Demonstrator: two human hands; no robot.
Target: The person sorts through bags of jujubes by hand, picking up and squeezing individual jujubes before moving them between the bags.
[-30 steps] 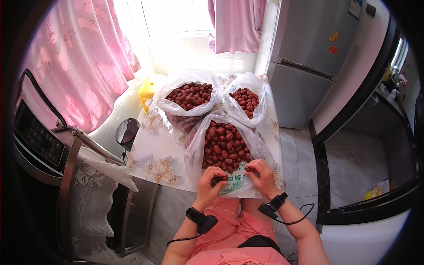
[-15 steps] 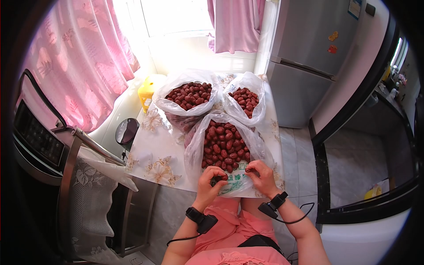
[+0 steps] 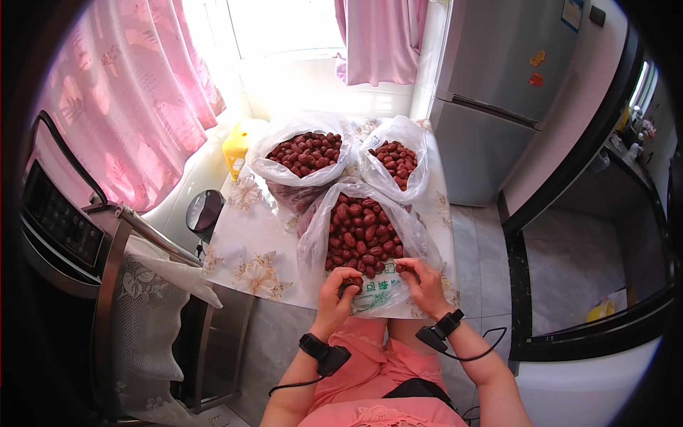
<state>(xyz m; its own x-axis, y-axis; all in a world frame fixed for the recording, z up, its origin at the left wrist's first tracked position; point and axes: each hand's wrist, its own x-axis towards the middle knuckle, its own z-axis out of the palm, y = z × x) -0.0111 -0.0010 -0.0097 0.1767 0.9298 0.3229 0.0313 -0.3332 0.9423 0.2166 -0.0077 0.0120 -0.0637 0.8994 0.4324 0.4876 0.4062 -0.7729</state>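
Red dates (image 3: 363,231) fill an open clear plastic bag (image 3: 311,260) at the table's near edge. At the bag's near left corner, my left hand (image 3: 337,293) holds dark red dates between thumb and fingers. My right hand (image 3: 422,283) pinches a date at the bag's near right side. Green print on the plastic shows between the two hands. Behind stand two more open bags of dates, a larger white bag (image 3: 267,169) at the left and a smaller white bag (image 3: 422,174) at the right.
The bags stand on a table with a flowered cloth (image 3: 235,242). A yellow stool (image 3: 233,148) and a dark-lidded bin (image 3: 204,212) are left of it. A grey refrigerator (image 3: 473,149) stands at the right, and a black appliance (image 3: 60,217) at the far left.
My left hand has shifted slightly, and the dates in it sit differently, a little further left. My right hand has moved slightly up with its date.
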